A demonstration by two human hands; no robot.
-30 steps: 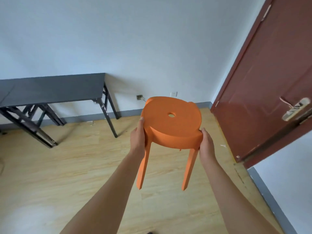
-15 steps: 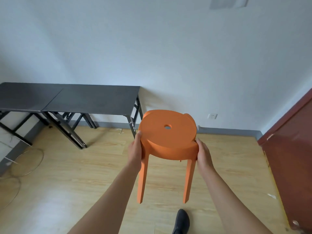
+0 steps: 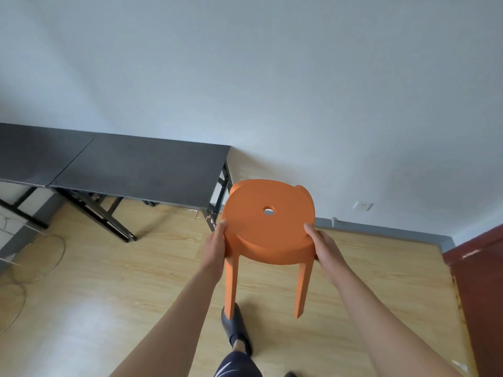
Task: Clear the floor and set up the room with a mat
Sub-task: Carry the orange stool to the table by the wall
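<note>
An orange plastic stool (image 3: 268,223) is in the air in front of the person, held by both hands at the rim of its round seat. The left hand (image 3: 216,247) is closed on the left edge of the seat, with the thumb on top and the other fingers under the rim, where they are hidden. The right hand (image 3: 325,247) is closed on the right edge in the same way, thumb on top. The seat is tilted a little toward the camera and has a small round hole near its middle. Two of the legs hang down in front, and their lower ends do not touch the wooden floor (image 3: 109,295).

Under the left front leg of the stool, one foot in a dark slipper (image 3: 236,327) stands on the floor, and the edge of dark shorts (image 3: 235,365) shows at the bottom of the view.

Two dark folding desks (image 3: 141,167) stand end to end along the white wall (image 3: 272,77) on the left, and their tops carry nothing. The right corner of the nearer desk is just behind the left side of the stool in this view; I cannot tell how far apart they really are. A thin wire hoop (image 3: 40,257) lies on the floor at the left. A white wall socket (image 3: 362,205) is low on the wall to the right of the stool. A dark red door (image 3: 481,281) is at the right edge.
</note>
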